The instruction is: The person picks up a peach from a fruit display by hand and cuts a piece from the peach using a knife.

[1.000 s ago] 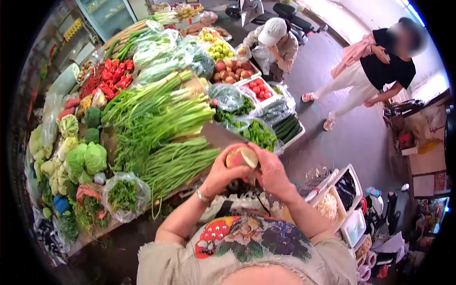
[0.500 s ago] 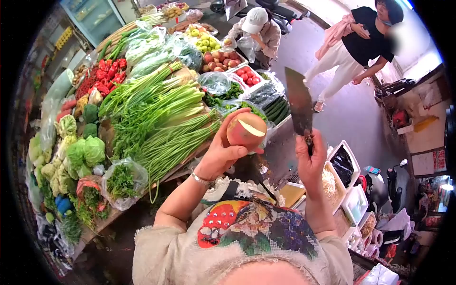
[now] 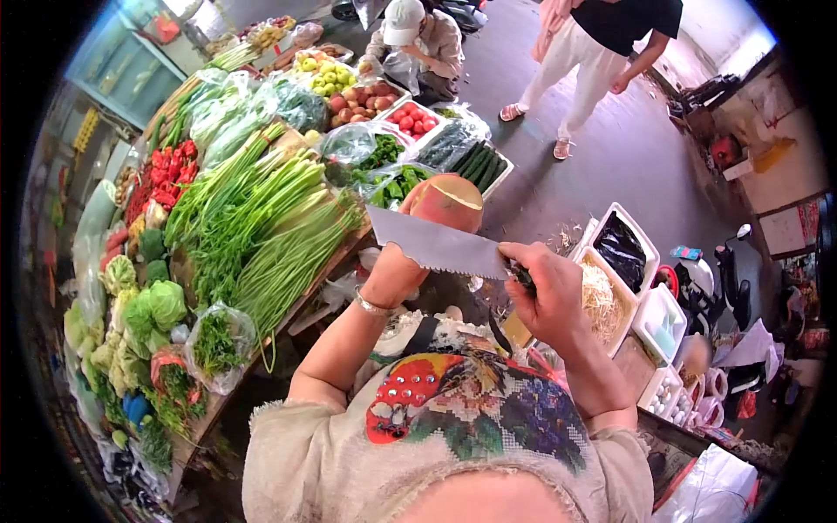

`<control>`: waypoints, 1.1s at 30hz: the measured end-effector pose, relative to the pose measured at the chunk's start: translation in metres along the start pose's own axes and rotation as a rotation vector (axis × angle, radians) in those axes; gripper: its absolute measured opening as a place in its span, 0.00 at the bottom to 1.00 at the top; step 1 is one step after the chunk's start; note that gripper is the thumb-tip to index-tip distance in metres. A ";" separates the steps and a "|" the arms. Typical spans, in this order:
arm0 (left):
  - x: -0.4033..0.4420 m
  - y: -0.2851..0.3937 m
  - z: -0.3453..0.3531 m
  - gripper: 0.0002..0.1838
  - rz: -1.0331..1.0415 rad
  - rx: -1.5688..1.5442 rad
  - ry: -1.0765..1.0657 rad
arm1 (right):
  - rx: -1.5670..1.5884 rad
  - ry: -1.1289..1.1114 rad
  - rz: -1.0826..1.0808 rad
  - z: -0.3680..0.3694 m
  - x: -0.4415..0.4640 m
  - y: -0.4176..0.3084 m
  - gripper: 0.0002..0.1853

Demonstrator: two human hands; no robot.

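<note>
- Tabletop (image 3: 212, 415), piled with greens, ahead and to my left. Root is above its near edge, in my hand, not on a board; with nothing firm under it, a hard push could tip it.
- Standing person (image 3: 586, 68) beyond the crates, well apart. Low risk unless the knife swings wide.
- Knife (image 3: 446, 248), broad, edge toothed, slanting across my left hand (image 3: 394, 277). Teeth look very near the wrist; a slip or twist could nick it.
- Right hand (image 3: 547, 283) clamped on the handle, apart from the left. A damp palm would let the blade roll.
- Root (image 3: 438, 207), I'd call it, in my left hand, part-hidden by the blade. Finger positions I can't fully tell; cutting blind is the main danger.
- Pale cut patch (image 3: 462, 192) on top, maybe slick; blade could skate there.
</note>
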State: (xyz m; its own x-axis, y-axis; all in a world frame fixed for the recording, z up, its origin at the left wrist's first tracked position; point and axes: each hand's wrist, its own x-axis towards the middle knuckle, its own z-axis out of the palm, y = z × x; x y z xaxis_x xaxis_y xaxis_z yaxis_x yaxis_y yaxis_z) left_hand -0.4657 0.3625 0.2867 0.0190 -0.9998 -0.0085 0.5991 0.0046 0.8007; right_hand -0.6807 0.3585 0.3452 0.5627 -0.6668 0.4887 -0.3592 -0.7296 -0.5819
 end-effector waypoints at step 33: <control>-0.013 0.021 -0.032 0.65 -0.099 -0.295 -0.119 | 0.947 0.127 0.608 0.063 0.000 -0.027 0.08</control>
State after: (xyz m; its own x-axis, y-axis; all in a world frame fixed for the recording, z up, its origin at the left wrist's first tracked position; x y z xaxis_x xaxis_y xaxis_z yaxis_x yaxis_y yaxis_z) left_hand -0.4279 0.3766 0.2840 -0.1347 -0.9909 0.0062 0.7996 -0.1050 0.5913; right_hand -0.6235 0.3880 0.3199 0.3881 -0.9215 -0.0127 0.1909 0.0939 -0.9771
